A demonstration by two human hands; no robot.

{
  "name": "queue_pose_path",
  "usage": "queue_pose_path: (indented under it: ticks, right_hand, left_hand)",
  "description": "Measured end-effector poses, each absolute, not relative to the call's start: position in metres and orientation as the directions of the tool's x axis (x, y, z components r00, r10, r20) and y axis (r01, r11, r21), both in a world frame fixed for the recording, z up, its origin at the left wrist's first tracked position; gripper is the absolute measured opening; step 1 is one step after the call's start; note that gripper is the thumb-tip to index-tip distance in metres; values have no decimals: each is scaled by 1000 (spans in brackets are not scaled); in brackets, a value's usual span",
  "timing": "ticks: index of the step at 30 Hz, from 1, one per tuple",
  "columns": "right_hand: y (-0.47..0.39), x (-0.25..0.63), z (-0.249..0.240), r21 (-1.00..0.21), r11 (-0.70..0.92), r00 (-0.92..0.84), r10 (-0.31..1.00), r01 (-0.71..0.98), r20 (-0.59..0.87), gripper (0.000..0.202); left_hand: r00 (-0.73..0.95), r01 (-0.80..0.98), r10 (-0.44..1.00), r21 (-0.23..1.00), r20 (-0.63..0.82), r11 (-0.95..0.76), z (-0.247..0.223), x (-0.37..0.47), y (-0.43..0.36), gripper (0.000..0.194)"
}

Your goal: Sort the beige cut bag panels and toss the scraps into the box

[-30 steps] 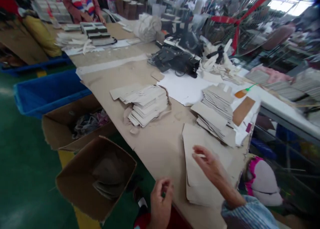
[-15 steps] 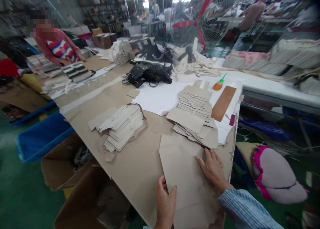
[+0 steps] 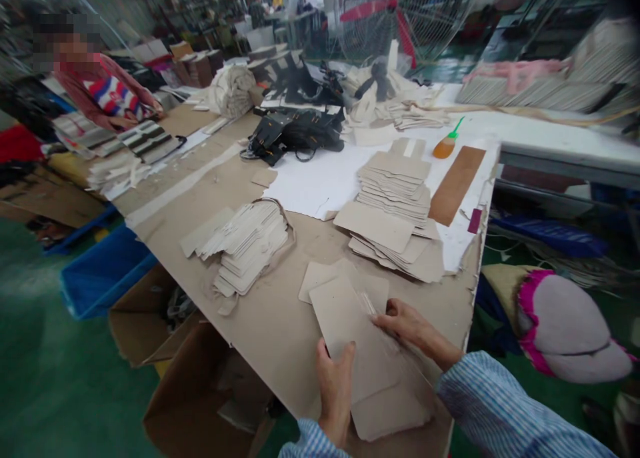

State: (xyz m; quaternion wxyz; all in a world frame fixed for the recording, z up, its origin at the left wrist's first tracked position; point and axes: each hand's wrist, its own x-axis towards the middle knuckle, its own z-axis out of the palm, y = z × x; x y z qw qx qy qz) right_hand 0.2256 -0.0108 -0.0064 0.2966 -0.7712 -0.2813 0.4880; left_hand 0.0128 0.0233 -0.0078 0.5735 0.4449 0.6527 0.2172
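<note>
Gripping the near left edge of a grey card piece [image 3: 350, 338], the left hand [image 3: 334, 385] has its thumb laid on top and its other fingers tucked underneath, out of sight. On the same piece the right hand [image 3: 407, 326] rests from the right side, fingers held close together and pressing down on the surface. This card piece lies tilted on the near end of the brown table [image 3: 280, 331], over more cut pieces [image 3: 325, 275] of the same colour (how many I cannot tell). Just beyond, a tall pile of cards [image 3: 397, 205] sits partly on a white sheet [image 3: 325, 185], and a fanned stack [image 3: 245, 245] lies to the left. Below the table's left edge stand open cardboard boxes [image 3: 200, 391] and a blue bin [image 3: 103, 271]. Farther back are a brown strip [image 3: 457, 185], an orange bottle [image 3: 444, 148], black bags [image 3: 295, 135], a red fan [image 3: 400, 11], and another person [image 3: 105, 91] at the far left
</note>
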Motion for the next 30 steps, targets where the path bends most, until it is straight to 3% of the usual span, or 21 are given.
queue_pose_path:
  ticks: [5,9,11,15,19,22,25,28,30]
  right_hand:
    - [0,197,14,-689,-723,207,668,-48,-715,55]
    - [4,163,22,-775,-609,50,780,-167,-624,67]
    - [5,148,24,-803,-576,25,810,-152,-586,75]
    - [3,105,37,-718,-685,-66,728,-124,-683,77]
    - [15,18,57,-707,-702,-274,698,-84,-661,70]
    - [43,-70,64,-729,-680,-404,692,-84,-599,62]
    - [80,-157,57,-756,-643,-527,687,-123,-499,61]
    - [121,-228,43,-805,-585,-537,713,-101,-451,71]
    - [145,-264,32,-803,-595,-458,702,43,-545,74]
  left_hand:
    - [69,245,803,790,-592,562,-11,2,33,51]
    - [78,268,808,793,-585,548,2,-12,35,46]
    - [112,201,808,810,-578,551,11,-24,34,51]
    - [94,80,816,821,-570,565,24,-76,20,66]
    - [-137,9,837,844,-530,536,36,-167,-3,84]
    - [-353,-47,788,851,-504,523,42,-249,-7,84]
    - [-478,11,725,822,-495,569,42,-328,8,82]
    - [-581,127,708,814,-402,567,31,-391,43,71]
    - [-635,240,698,774,-331,586,19,-416,71,56]
